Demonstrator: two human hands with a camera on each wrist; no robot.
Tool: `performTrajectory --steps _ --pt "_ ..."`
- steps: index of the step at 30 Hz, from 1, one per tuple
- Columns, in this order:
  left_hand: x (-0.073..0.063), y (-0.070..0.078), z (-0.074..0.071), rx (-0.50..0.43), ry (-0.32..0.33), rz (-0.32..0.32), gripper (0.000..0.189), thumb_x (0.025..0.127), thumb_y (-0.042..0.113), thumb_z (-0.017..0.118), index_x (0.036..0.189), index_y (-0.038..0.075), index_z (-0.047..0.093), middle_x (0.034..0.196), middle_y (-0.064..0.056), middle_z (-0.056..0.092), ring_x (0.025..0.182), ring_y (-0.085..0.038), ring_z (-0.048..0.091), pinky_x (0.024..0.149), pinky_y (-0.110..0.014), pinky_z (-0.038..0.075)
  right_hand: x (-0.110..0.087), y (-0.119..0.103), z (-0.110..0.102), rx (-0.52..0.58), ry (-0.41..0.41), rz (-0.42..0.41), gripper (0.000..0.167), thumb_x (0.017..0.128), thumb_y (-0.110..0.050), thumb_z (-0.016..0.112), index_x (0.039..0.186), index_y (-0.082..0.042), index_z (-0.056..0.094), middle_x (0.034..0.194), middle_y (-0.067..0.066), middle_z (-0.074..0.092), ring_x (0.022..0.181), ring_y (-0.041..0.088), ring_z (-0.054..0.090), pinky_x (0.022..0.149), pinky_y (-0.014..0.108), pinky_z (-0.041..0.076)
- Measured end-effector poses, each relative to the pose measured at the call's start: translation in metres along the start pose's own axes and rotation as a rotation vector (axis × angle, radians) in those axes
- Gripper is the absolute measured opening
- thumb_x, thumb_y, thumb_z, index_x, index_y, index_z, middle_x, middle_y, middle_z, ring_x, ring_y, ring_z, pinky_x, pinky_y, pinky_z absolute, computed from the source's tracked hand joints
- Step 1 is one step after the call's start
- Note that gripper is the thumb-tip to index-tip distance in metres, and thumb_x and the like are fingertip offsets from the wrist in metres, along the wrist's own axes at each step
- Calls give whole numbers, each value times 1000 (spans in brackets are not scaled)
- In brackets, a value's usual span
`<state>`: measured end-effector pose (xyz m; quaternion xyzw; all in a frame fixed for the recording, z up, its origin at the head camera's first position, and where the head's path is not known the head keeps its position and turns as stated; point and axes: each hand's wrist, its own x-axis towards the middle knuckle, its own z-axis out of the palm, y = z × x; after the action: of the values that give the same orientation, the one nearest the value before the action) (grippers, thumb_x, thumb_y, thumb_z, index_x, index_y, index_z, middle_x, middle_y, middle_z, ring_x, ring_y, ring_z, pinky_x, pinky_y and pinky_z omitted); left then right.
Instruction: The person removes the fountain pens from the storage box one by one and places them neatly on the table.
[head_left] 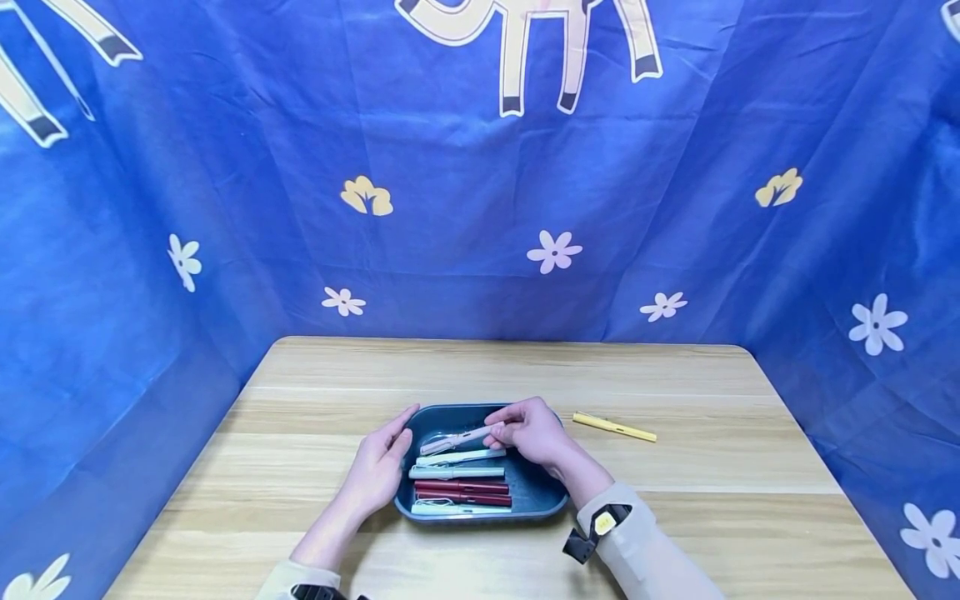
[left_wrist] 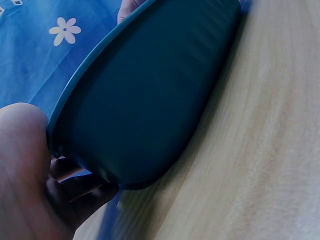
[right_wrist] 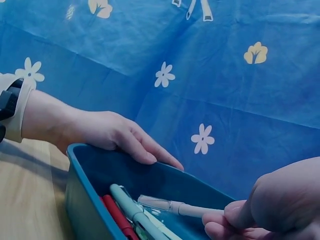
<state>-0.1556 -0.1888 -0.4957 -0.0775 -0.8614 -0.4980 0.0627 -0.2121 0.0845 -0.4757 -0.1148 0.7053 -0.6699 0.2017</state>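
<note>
A dark teal plastic tray [head_left: 538, 493] lies on the table with several capped pens side by side in it. My left hand [head_left: 378, 467] holds the tray's left end, thumb at the rim and fingers curled against the outer wall, as the left wrist view shows. Between thumb and fingers, my right hand [head_left: 536, 433] pinches one end of a pale pinkish-white pen [head_left: 457, 439]. This pen slants over the far part of the tray. Nearer the front are a white pen [head_left: 459, 457], a light green pen [head_left: 457, 472], dark red pens [head_left: 465, 499] and a pale mint pen [head_left: 459, 509].
A yellow pen [head_left: 615, 427] lies on the wooden table [head_left: 675, 533] to the right of the tray. Blue cloth [head_left: 450, 283] printed with flowers hangs behind the table and along both sides.
</note>
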Motion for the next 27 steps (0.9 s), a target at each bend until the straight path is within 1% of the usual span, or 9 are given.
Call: performTrajectory --steps 3,7,10,16,22,25,27 --pt "0 -1 0 4 2 0 45 112 7 46 156 1 50 155 -19 52 145 -36 45 122 -52 33 -1 -1 -1 30 -13 -13 20 102 11 60 119 18 68 92 22 77 84 21 77 85 38 65" --pt "0 -2 1 7 9 18 44 112 7 46 155 0 50 155 -20 52 145 -37 46 122 -56 34 -2 -4 -3 65 -24 -19 24 103 11 58 123 21 65 94 23 77 85 19 76 84 33 65" --pt "0 -2 1 8 14 32 44 112 7 46 155 -1 50 154 -21 52 144 -39 46 121 -57 34 -4 -7 -4 81 -23 -20 25 103 11 59 125 20 65 95 23 77 86 19 76 84 32 64" --pt "0 -3 2 14 19 38 44 112 6 46 155 -1 51 155 -21 52 144 -39 46 121 -58 34 -9 -13 -7 78 -22 -38 24 103 10 60 124 19 66 96 23 77 87 20 77 86 34 64" --pt "0 -3 1 8 7 18 44 112 6 46 155 -1 50 156 -21 51 145 -38 45 122 -56 34 -15 -22 -11 80 -31 -62 23 102 10 61 123 18 67 97 24 77 89 21 77 87 35 64" --pt "1 -3 1 1 2 3 44 112 6 46 155 -1 50 156 -20 50 146 -38 44 122 -56 33 -18 -26 -14 69 -29 -76 24 102 11 61 123 19 67 98 24 77 88 21 77 88 38 64" --pt "1 -3 1 -2 -2 -8 45 112 6 46 156 0 49 157 -20 50 147 -38 43 123 -55 33 -20 -28 -16 60 -27 -79 25 102 11 61 124 19 66 98 24 77 89 22 77 92 43 63"
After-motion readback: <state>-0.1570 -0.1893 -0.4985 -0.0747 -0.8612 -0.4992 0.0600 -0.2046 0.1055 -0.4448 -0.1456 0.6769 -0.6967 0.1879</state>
